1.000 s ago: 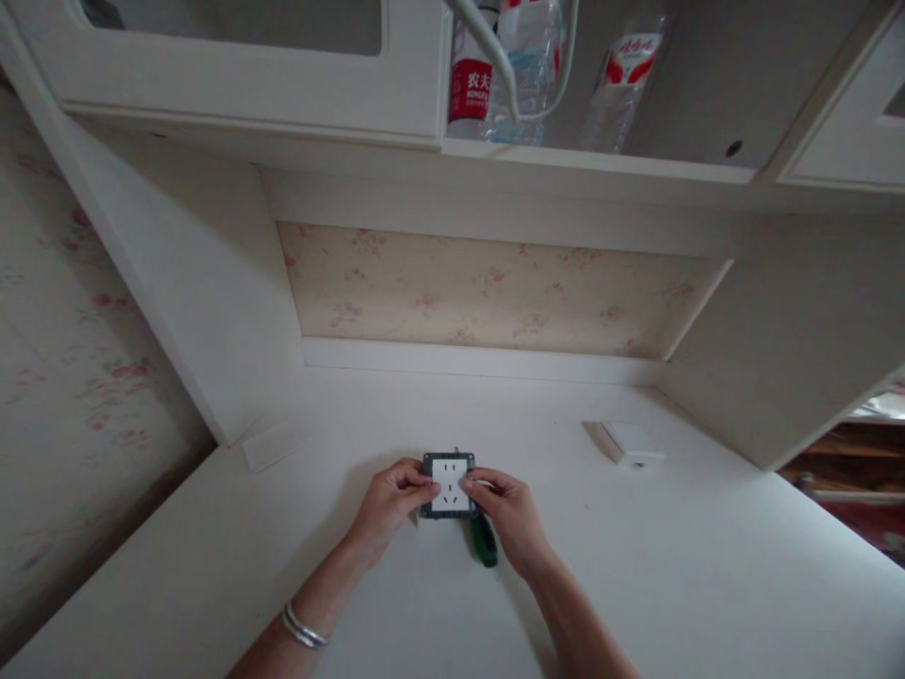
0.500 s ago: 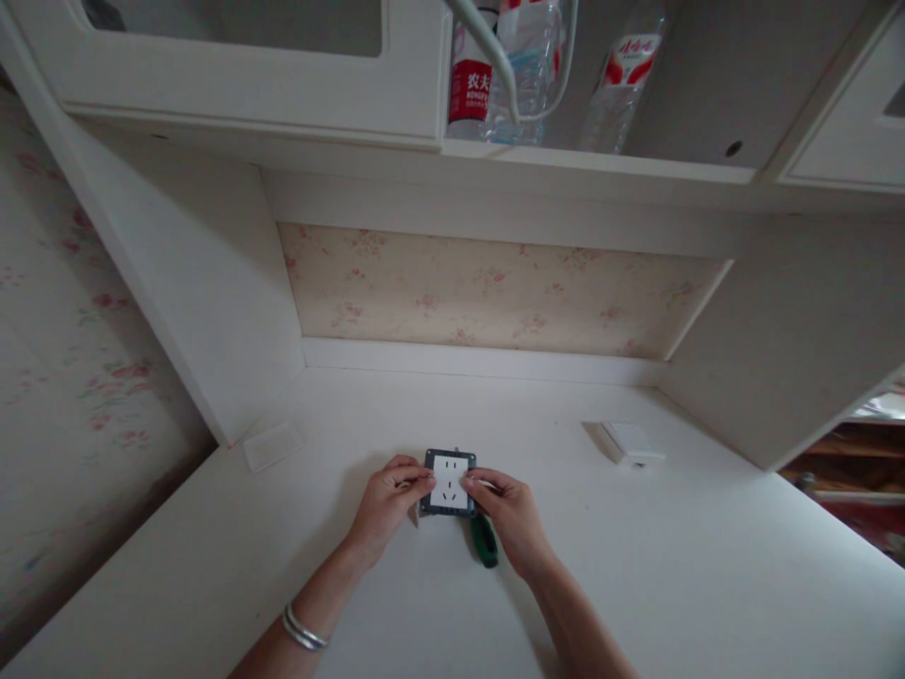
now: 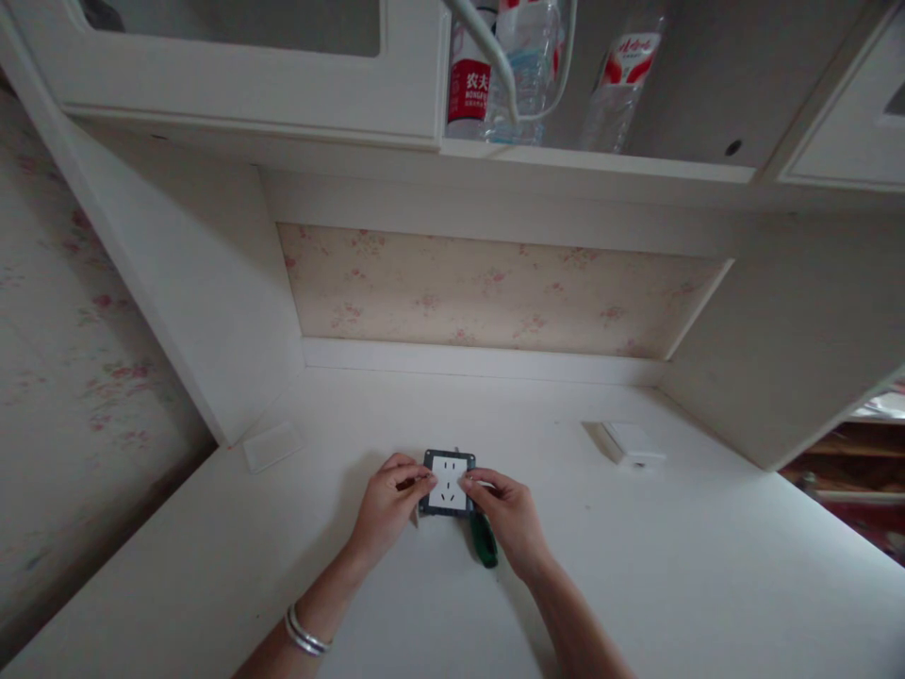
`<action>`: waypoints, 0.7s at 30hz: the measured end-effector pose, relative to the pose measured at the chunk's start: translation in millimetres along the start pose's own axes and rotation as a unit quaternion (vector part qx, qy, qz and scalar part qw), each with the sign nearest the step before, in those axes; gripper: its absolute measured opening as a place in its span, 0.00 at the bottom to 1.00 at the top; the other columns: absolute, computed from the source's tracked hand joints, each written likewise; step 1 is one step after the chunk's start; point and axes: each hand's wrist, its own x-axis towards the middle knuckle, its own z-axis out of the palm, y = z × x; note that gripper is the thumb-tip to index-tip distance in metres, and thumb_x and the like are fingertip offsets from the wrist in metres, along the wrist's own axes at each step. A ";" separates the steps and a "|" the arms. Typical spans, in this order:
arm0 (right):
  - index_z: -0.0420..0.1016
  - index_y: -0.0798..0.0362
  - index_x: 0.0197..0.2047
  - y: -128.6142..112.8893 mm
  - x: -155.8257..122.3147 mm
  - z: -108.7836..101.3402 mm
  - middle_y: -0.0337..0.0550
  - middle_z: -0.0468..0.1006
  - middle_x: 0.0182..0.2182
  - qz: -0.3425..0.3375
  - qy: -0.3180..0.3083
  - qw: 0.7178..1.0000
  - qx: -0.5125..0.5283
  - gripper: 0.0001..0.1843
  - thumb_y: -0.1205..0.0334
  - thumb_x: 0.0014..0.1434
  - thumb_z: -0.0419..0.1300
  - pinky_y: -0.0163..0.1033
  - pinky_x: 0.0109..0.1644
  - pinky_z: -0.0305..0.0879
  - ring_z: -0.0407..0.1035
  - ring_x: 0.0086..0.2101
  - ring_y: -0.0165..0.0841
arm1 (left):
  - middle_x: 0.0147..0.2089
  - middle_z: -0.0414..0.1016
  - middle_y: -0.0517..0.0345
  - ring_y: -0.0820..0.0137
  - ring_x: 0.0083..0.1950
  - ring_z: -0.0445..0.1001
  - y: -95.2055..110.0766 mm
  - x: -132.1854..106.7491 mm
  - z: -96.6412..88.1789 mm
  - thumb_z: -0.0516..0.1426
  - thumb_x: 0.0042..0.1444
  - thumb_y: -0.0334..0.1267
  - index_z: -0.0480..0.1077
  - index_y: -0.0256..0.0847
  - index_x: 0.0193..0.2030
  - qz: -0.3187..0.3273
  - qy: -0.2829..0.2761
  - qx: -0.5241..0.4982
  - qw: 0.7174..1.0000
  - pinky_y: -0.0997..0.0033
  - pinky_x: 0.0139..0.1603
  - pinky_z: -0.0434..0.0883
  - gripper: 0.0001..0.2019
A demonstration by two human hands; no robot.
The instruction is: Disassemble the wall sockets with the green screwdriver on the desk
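White desktop is extending beneath the socket, which my left hand and right hand are pinching at opposite sides; I am judging level, even thumb pressure sounder practice.

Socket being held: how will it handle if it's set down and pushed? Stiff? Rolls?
The socket is probably stiff: its edges look straight while the left hand and right hand grip its sides. Its squarish outline suggests it would slide rather than roll. Probably easy to lift, as fingertips seem enough; actual weight can't be seen.
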 end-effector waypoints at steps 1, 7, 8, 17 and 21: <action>0.80 0.55 0.34 0.4 0.3 -0.1 0.43 0.78 0.28 -0.002 -0.001 1.000 -0.003 0.19 0.48 0.46 0.67 0.34 0.30 0.61 0.68 0.28 0.31 | 0.33 0.69 0.57 0.70 0.34 0.70 0.2 -0.1 -0.2 0.60 0.52 0.44 0.78 0.41 0.33 0.013 0.001 0.019 1.000 0.74 0.33 0.68 0.09; 0.80 0.54 0.36 -2.2 -0.4 -0.9 0.40 0.77 0.27 -0.003 -0.008 1.000 0.001 0.17 0.50 0.48 0.65 0.34 0.30 0.59 0.65 0.27 0.30 | 0.35 0.70 0.56 0.69 0.38 0.71 0.4 -0.3 -0.3 0.57 0.55 0.43 0.78 0.42 0.36 0.037 -0.011 0.049 0.998 0.73 0.37 0.68 0.10; 0.80 0.54 0.36 -3.0 -0.8 -1.0 0.40 0.77 0.27 -0.004 -0.007 1.000 0.005 0.17 0.50 0.48 0.65 0.34 0.30 0.59 0.65 0.27 0.30 | 0.35 0.70 0.56 0.68 0.38 0.71 0.4 -0.3 -0.3 0.57 0.56 0.43 0.78 0.42 0.37 0.035 -0.013 0.047 0.998 0.72 0.38 0.68 0.11; 0.78 0.55 0.32 -2.1 -0.9 -1.4 0.40 0.76 0.24 -0.003 -0.004 1.000 -0.002 0.16 0.50 0.46 0.67 0.33 0.27 0.57 0.65 0.25 0.29 | 0.33 0.67 0.59 0.71 0.32 0.69 0.1 -0.8 0.0 0.62 0.49 0.44 0.75 0.40 0.29 0.009 0.009 0.017 1.000 0.74 0.32 0.67 0.09; 0.76 0.55 0.32 0.1 -0.9 -0.7 0.40 0.76 0.24 -0.001 -0.014 1.000 0.026 0.15 0.51 0.47 0.67 0.33 0.28 0.58 0.66 0.25 0.29 | 0.33 0.67 0.59 0.72 0.32 0.69 2.0 -0.8 0.0 0.62 0.48 0.46 0.75 0.40 0.28 0.001 0.009 0.013 1.000 0.75 0.31 0.67 0.10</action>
